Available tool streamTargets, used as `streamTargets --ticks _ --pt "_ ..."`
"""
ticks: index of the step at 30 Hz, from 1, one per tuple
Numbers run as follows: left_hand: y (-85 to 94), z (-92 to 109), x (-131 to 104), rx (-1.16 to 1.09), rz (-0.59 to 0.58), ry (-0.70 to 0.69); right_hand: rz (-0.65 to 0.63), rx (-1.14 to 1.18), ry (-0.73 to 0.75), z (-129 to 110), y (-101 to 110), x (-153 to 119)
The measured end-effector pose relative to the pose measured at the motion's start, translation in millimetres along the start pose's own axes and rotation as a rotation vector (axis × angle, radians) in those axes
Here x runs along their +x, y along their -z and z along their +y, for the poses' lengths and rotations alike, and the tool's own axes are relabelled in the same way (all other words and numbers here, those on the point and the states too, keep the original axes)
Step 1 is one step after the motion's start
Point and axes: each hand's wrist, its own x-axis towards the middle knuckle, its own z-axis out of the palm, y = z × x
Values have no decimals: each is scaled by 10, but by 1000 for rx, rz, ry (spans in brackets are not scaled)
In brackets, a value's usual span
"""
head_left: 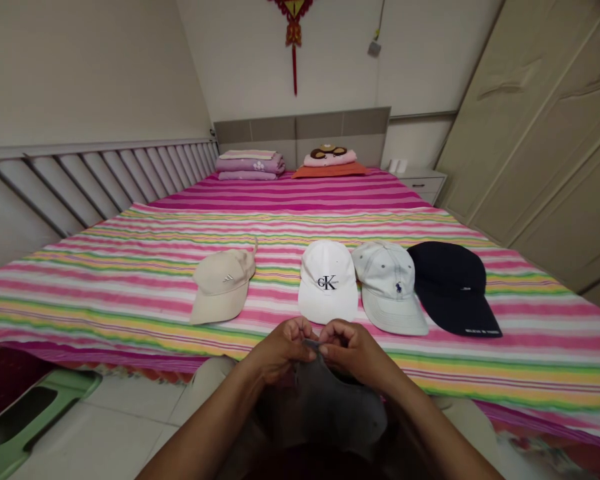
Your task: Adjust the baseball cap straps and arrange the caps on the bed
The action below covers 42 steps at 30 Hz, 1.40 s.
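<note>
A dark grey cap (337,403) hangs over the lap, close to the body, its lower part in shadow. My left hand (287,347) pinches one side of the strap at the cap's upper edge. Close beside it, my right hand (353,347) is closed on the other side of the same strap. Beyond the hands, a white cap (328,287) with black letters lies on the bed. To its right are a pale denim cap (393,290) and a black cap (455,290), side by side. A beige cap (223,287) lies apart at the left.
A striped sheet (130,267) covers the bed. Folded purple bedding (250,165) and a pink folded item (330,158) lie near the headboard (270,133). A green stool (45,413) stands at the lower left, a nightstand (423,183) at the back right.
</note>
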Motion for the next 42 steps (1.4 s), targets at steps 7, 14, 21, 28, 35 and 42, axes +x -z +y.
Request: streamTargets --ticks 7,14,21,28,35,42 --pt "-70 40 -49 -6 -61 -15 90 340 -82 -78 -85 -17" --pt "-144 -107 -45 -59 29 -10 131 364 -67 -46 -149 -24" --pt "-107 -110 -69 -97 89 -13 140 370 31 -84 -173 -52" --pt "-161 -118 -101 -148 98 49 214 450 -46 -129 -213 -38" --pt "-186 -129 -93 -178 42 39 219 423 -108 -164 -162 -84" --pt "-184 -178 -82 -172 -32 49 149 411 -60 -188 -124 -131"
